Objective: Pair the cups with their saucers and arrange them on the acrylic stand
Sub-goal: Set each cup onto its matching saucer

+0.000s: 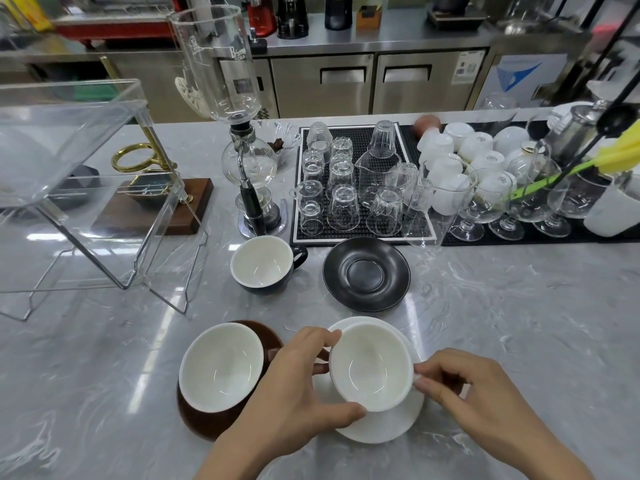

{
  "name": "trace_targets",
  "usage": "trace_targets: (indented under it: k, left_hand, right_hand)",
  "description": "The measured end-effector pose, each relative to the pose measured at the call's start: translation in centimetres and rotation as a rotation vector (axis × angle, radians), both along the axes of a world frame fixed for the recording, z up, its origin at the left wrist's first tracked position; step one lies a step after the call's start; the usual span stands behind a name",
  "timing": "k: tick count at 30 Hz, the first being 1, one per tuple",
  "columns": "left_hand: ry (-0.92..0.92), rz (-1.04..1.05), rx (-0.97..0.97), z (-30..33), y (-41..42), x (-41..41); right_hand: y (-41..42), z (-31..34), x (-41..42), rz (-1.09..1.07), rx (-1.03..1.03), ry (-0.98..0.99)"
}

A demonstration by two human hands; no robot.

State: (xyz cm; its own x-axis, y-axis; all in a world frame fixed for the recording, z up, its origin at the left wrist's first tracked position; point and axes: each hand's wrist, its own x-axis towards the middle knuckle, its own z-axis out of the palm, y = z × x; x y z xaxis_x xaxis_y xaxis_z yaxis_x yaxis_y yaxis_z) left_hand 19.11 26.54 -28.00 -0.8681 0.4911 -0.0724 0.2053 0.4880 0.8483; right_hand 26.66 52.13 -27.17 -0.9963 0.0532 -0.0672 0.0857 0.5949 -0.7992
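A white cup (372, 367) stands on a white saucer (381, 426) near the counter's front edge. My left hand (294, 386) grips the cup's left rim and side. My right hand (474, 396) pinches its handle on the right. Just left of it a brown cup (221, 367) with a white inside sits on a brown saucer (266, 336). Farther back a black cup (265, 266) stands alone, apart from an empty black saucer (367, 273) to its right. The clear acrylic stand (79, 188) rises at the left.
A glass siphon coffee maker (242, 161) stands behind the black cup. A black mat (363, 181) holds several upturned glasses, with stemmed glasses (485, 202) and white cups (474, 147) to its right. A wooden base with brass fittings (152, 206) sits behind the stand.
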Motion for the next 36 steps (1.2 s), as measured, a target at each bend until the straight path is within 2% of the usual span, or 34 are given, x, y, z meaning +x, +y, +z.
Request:
trace_targets:
  k: [9,13,21,28,36]
  left_hand:
    - [0.080,0.004,-0.007,0.5,-0.8,-0.1]
    - [0.124,0.086,0.039,1.4,-1.9,-0.7]
    - [0.199,0.288,0.089,3.2,-4.2,-3.2]
    - [0.272,0.374,-0.005,3.7,-5.7,-6.0]
    - [0.248,0.392,-0.149,2.8,-6.9,-9.8]
  right_hand:
    - [0.7,0.9,-0.3,-0.064,-0.007,0.017]
    - [0.8,2.0,-1.7,-0.064,-0.008,0.073]
    - [-0.7,3.4,-6.4,0.073,-0.001,0.139]
    - [-1.9,3.6,-10.7,0.215,0.040,0.150]
    - [-3.2,3.2,-16.5,0.365,0.217,0.144]
